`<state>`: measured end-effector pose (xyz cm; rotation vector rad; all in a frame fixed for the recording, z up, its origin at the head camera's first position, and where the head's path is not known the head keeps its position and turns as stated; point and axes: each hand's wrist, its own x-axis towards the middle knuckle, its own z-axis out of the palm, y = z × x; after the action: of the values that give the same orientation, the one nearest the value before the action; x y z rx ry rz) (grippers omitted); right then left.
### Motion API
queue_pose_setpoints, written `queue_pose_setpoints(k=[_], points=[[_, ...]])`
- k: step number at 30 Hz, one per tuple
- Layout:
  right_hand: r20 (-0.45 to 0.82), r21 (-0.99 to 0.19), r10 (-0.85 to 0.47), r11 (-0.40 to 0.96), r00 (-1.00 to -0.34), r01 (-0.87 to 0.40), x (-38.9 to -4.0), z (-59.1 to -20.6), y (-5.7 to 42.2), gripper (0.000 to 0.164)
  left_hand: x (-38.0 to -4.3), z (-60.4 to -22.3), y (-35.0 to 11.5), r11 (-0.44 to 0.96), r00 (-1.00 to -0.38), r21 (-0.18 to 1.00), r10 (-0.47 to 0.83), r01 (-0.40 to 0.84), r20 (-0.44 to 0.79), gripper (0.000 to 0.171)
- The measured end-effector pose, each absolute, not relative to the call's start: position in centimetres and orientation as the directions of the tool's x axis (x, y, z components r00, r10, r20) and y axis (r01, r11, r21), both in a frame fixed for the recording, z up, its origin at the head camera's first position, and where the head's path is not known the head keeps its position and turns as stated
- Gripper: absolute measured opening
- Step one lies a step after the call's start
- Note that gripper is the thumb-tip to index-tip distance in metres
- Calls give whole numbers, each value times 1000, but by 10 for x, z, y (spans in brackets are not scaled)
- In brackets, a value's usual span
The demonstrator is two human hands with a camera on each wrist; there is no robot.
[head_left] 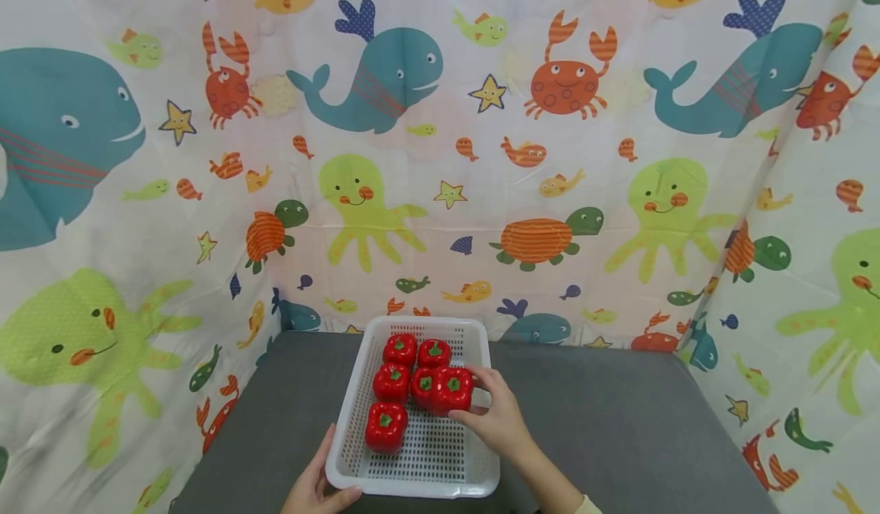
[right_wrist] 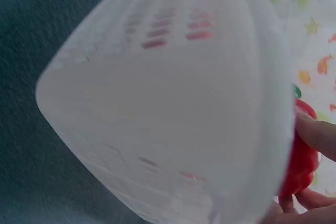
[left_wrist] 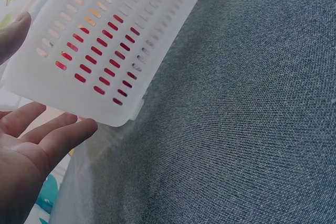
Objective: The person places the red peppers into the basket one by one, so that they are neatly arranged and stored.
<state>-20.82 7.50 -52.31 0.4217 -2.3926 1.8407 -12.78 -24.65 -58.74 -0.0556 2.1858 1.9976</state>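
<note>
A white perforated plastic basket (head_left: 481, 453) stands on the dark grey surface with several shiny red bell peppers (head_left: 386, 428) in it, their green stems facing up. My right hand (head_left: 496, 415) grips one red bell pepper (head_left: 452, 390) between thumb and fingers, over the basket's right half. This pepper partly covers another one (head_left: 422, 384) beside it. In the right wrist view, the basket wall hides much of the held pepper (right_wrist: 302, 166). My left hand (head_left: 318, 483) touches the basket's near left corner, its fingers fairly straight and its thumb spread apart.
Grey cloth (head_left: 605, 430) covers the surface to both sides of the basket. A white curtain (head_left: 474, 247) printed with sea animals hangs behind and along both sides.
</note>
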Motion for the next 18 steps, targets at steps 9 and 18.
queue_pose_setpoints(k=[9, 18], points=[[106, -921, -292, 332, -950, -205, -207, -533, 61, 75, -128, -588, -246, 105, -986, 986, 98, -128, -138, 114], [-30, -918, -303, 386, -952, -94, -214, -532, 43, 81, -128, -588, -246, 99, -980, 982, 106, -161, -171, 114]])
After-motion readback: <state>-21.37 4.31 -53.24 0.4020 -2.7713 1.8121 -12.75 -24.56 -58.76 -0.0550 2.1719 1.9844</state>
